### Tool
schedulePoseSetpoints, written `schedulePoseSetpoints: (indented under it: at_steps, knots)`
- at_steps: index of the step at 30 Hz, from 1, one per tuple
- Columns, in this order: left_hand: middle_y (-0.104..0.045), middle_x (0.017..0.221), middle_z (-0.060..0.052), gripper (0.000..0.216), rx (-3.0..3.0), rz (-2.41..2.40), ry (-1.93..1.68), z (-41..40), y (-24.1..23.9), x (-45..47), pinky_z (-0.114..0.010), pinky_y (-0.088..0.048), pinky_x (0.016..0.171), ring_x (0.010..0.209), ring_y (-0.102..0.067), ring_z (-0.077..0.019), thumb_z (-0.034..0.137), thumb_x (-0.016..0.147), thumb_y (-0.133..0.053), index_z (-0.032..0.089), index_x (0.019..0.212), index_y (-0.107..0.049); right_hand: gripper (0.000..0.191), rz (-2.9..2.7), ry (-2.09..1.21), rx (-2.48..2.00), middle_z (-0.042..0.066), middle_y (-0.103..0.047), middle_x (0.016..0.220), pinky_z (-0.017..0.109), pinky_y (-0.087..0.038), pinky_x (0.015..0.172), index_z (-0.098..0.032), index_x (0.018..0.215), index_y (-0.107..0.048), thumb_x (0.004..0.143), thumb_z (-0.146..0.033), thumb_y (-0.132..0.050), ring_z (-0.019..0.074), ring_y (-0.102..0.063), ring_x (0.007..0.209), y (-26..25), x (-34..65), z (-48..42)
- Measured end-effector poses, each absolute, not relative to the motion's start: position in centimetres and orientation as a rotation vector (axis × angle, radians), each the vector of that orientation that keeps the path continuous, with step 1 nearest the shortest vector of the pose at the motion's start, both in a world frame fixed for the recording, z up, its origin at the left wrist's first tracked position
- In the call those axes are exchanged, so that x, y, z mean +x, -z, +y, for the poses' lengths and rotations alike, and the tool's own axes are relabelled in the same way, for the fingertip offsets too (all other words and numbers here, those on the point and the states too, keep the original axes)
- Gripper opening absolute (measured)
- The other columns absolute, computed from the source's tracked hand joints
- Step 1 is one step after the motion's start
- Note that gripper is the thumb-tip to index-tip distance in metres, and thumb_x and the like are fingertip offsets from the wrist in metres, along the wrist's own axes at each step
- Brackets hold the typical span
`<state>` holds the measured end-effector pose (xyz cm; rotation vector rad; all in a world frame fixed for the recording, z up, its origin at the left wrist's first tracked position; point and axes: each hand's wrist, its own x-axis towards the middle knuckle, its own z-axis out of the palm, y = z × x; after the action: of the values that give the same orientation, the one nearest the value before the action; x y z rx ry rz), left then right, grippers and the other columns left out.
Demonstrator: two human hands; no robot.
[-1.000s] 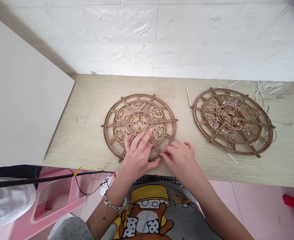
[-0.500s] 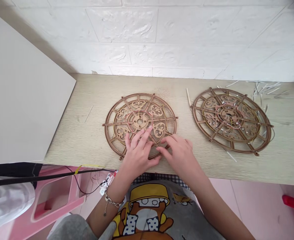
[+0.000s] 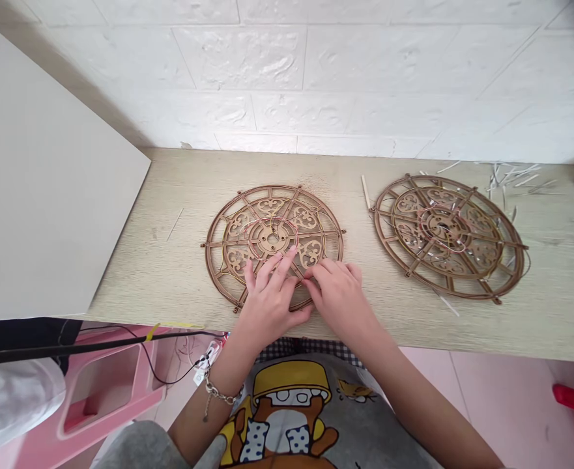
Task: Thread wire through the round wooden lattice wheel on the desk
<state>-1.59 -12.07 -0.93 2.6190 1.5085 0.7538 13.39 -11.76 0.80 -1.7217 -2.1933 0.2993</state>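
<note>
A round brown wheel-shaped frame with spokes and scrollwork panels lies flat on the table. Pink wire loops around its hub, and yellowish wire runs along its inner ring. My left hand rests over the frame's near side, fingers spread, the index finger reaching towards the hub. Close beside it, my right hand has its thumb and index finger pinched together at a spoke near the front right. Whatever lies between those fingertips is too small or hidden to make out.
A second wired brown wheel frame lies to the right. Behind it are scattered thin white strips, and a pale stick lies by its left edge. A white panel stands at left; a pink stool is below the table.
My right hand has shifted slightly left, and its thumb and index finger have closed from apart into a pinch at the spoke. My left hand stays in place.
</note>
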Motion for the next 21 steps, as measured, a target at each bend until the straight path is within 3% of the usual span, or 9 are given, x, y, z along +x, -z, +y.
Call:
schedulePoseSetpoints:
  at_steps: [7, 12, 21]
  knots:
    - [-0.049, 0.138, -0.014, 0.028, 2.612, 1.497, -0.721, -12.1, 1.0, -1.8, -0.055, -0.009, 0.11, 0.123, -0.042, -0.0328, 0.044, 0.073, -0.066, 0.019, 0.087, -0.065, 0.013, -2.521, -0.171, -1.467, 0.002, -0.059, 0.081, 0.031, -0.028, 0.08, -0.017, 0.079, -0.062, 0.087, -0.011, -0.053, 0.0167, -0.051, 0.079, -1.5, 14.3, -10.6]
    - [-0.05, 0.137, -0.014, 0.029, 2.615, 1.476, -0.726, -12.1, 0.9, -1.9, -0.056, -0.008, 0.11, 0.122, -0.042, -0.0331, 0.043, 0.073, -0.066, 0.02, 0.091, -0.065, 0.012, -2.764, -0.013, -1.218, 0.004, -0.059, 0.084, 0.035, -0.027, 0.089, -0.017, 0.077, -0.061, 0.085, -0.01, -0.054, 0.0184, -0.051, 0.083, -2.6, 14.8, -9.5]
    - [-0.049, 0.138, -0.013, 0.024, 2.601, 1.48, -0.719, -12.0, 0.8, -1.9, -0.056, -0.008, 0.111, 0.123, -0.042, -0.0324, 0.04, 0.074, -0.065, 0.02, 0.087, -0.065, 0.016, -2.626, 0.058, -1.426, 0.003, -0.06, 0.081, 0.04, -0.022, 0.097, -0.016, 0.078, -0.061, 0.083, -0.006, -0.05, 0.0189, -0.052, 0.081, -1.9, 13.8, -10.5]
